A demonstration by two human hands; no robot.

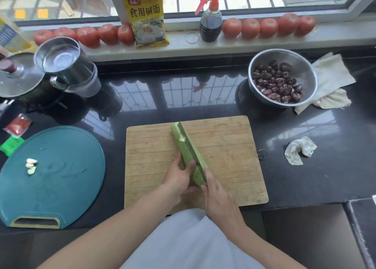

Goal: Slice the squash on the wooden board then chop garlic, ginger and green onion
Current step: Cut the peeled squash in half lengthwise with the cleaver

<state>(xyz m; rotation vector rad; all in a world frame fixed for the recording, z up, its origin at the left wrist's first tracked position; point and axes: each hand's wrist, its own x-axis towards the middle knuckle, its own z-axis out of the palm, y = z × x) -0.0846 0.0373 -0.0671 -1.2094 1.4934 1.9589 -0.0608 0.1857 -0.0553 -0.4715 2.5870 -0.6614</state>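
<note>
A long pale-green squash (184,144) lies lengthwise on the wooden board (227,146), running away from me. A knife blade (193,146) is set along its length, seen edge-on from above. My left hand (179,179) grips the near end of the squash from the left. My right hand (219,199) is closed around the knife handle at the near end, forefinger stretched along the blade's back. Three peeled garlic cloves (31,165) rest on the round teal board (61,177) to the left. Ginger and green onion are not in sight.
A steel bowl of dark dried dates (282,79) stands at the back right beside a cream cloth (331,75). A crumpled cloth (300,149) lies right of the board. Steel cup (63,61), pot lid (18,75), tomatoes (87,35), a yellow packet and a spray bottle (210,22) line the back.
</note>
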